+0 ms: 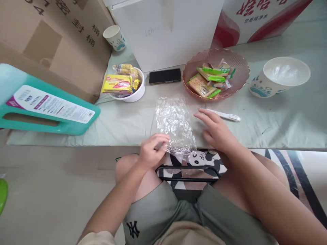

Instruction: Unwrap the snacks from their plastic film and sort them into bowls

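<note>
A crinkled sheet of clear plastic wrap (173, 119) lies on the covered tabletop, its near end hanging over the edge. At its lower left side, my left hand (153, 149) has curled fingers, with thumb and forefinger pinching the film. My right hand (217, 131) hovers to the right of the wrap, fingers stretched out and apart, holding nothing. Just beyond those fingers rests a white, slim box cutter (227, 115), partly hidden by the hand.
Behind are a white bowl (138, 93) of packaged snacks, a black phone (165, 76) and a pink glass bowl (189, 86) with wrapped crackers. A paper bucket (265, 81) stands right, a teal jug (76, 127) left. Cardboard (63, 44) and white boxes (168, 37) line the back, beside a paper cup (117, 41).
</note>
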{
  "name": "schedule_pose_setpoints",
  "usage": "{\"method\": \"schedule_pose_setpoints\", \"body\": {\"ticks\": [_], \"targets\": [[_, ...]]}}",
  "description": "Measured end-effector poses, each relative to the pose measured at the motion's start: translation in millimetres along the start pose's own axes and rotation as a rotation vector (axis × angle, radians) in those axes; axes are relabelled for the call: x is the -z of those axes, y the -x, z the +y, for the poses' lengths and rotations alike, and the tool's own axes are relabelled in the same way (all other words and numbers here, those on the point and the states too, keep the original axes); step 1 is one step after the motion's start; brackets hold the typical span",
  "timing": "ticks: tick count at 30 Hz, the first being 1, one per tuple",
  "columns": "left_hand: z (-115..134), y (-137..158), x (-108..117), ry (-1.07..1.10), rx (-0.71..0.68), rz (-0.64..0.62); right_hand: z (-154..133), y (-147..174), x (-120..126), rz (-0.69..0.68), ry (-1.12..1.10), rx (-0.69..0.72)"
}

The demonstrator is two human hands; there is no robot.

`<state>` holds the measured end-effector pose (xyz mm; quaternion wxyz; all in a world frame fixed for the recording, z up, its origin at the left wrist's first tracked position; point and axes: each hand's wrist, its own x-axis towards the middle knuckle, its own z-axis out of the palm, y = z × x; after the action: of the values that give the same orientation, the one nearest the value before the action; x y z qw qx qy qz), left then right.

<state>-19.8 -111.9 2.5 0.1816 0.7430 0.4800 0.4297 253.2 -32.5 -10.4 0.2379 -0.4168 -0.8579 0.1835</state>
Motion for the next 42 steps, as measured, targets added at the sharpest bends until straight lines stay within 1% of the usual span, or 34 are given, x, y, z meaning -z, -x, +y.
{"method": "schedule_pose_setpoints", "body": {"ticks": [2, 4, 6, 7, 9, 12, 13, 15, 17, 19, 21, 22, 24, 27, 28, 29, 31, 33, 34, 35, 36, 37, 38, 40, 42], "targets": [[8.1, -15.1, 9.0, 0.086, 0.155, 0.029, 1.6, 0.0, 1.7, -0.031, -0.049, 0.088], [15.3, -29.1, 13.4, 0.079, 0.285, 0.052, -3.1, -1.4, -2.0, -0.056, -0.117, 0.180], [16.7, -40.4, 12.7, 0.058, 0.365, 0.040, -11.4, -4.5, -9.8, -0.029, -0.202, 0.232], [14.6, -44.3, 11.1, 0.058, 0.382, 0.026, -15.7, -6.9, -14.4, 0.002, -0.244, 0.230], [6.0, -47.5, 7.1, 0.106, 0.383, 0.011, -23.0, -13.0, -23.2, 0.072, -0.320, 0.156], [-9.9, -41.8, 0.4, 0.225, 0.373, 0.046, -29.6, -24.3, -32.2, 0.126, -0.439, -0.068], [-13.7, -39.0, -2.2, 0.238, 0.385, 0.040, -30.9, -28.0, -33.8, 0.131, -0.481, -0.142], [-17.7, -36.1, -7.7, 0.202, 0.439, 0.014, -32.9, -35.1, -35.4, 0.136, -0.557, -0.259], [-18.5, -38.9, -13.1, 0.159, 0.523, 0.038, -34.2, -41.6, -35.4, 0.148, -0.599, -0.344], [-19.0, -46.3, -16.9, 0.181, 0.610, 0.118, -34.7, -47.5, -34.5, 0.164, -0.567, -0.420], [-21.4, -54.2, -18.2, 0.217, 0.674, 0.168, -33.9, -52.1, -34.0, 0.181, -0.468, -0.473], [-23.2, -57.1, -18.0, 0.210, 0.694, 0.173, -32.9, -53.6, -34.2, 0.186, -0.406, -0.484], [-27.5, -59.3, -16.6, 0.129, 0.709, 0.138, -30.0, -54.5, -36.0, 0.180, -0.286, -0.483], [-32.9, -55.0, -13.9, -0.085, 0.677, 0.031, -25.3, -52.2, -40.3, 0.161, -0.140, -0.451], [-33.9, -52.7, -13.3, -0.154, 0.643, 0.015, -24.4, -51.0, -41.2, 0.182, -0.088, -0.429], [-34.1, -50.7, -12.7, -0.213, 0.596, 0.025, -24.2, -49.8, -41.3, 0.225, -0.030, -0.400], [-32.2, -49.0, -11.7, -0.298, 0.462, 0.115, -26.3, -48.0, -39.1, 0.366, 0.100, -0.311], [-27.4, -51.3, -11.0, -0.347, 0.276, 0.230, -32.2, -47.2, -34.6, 0.513, 0.194, -0.166], [-24.4, -53.8, -10.8, -0.362, 0.177, 0.263, -36.2, -47.3, -32.6, 0.553, 0.204, -0.072], [-21.5, -56.9, -10.9, -0.369, 0.086, 0.261, -40.5, -47.6, -31.2, 0.556, 0.186, 0.027], [-19.1, -60.1, -11.2, -0.369, 0.015, 0.220, -44.5, -48.1, -30.8, 0.517, 0.150, 0.120], [-17.5, -63.0, -11.6, -0.367, -0.024, 0.148, -48.0, -48.6, -31.4, 0.438, 0.106, 0.192], [-17.1, -65.4, -12.1, -0.364, -0.027, 0.053, -50.5, -49.0, -33.0, 0.333, 0.073, 0.233], [-20.1, -67.8, -12.6, -0.367, 0.045, -0.156, -51.7, -48.5, -37.8, 0.118, 0.065, 0.212], [-27.4, -66.8, -11.9, -0.384, 0.148, -0.313, -48.5, -45.7, -41.8, -0.049, 0.109, 0.135]]}}
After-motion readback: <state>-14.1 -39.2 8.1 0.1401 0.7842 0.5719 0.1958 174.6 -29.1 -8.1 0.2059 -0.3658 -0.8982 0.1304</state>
